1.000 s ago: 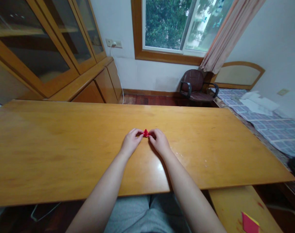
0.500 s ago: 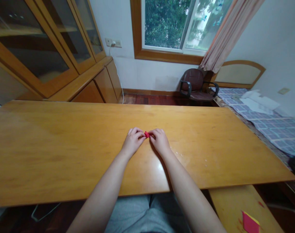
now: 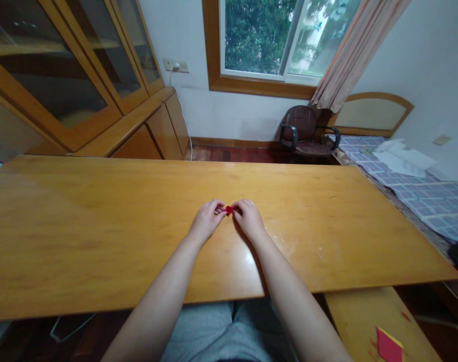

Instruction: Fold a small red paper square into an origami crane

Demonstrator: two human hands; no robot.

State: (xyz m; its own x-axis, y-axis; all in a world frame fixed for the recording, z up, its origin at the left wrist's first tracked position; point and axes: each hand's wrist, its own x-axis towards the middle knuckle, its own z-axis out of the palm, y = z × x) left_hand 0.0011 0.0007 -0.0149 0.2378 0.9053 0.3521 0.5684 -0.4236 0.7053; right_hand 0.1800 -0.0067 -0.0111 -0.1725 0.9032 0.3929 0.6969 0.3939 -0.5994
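There's the small, folded, bright red piece (image 3: 229,210), right between your two hands, over the middle of the long, glossy yellow-brown wooden bench (image 3: 100,226); whether it touches the top, you can't tell from here. Your left hand (image 3: 206,219) has its grip pinched nearly closed on the left edge, and your right hand (image 3: 248,219) matches it, fingertips together at the right edge! Down to your right, flat red and yellow sheets (image 3: 389,346) lie on a lower wooden surface (image 3: 360,311).

Red piece (image 3: 229,210), details too small
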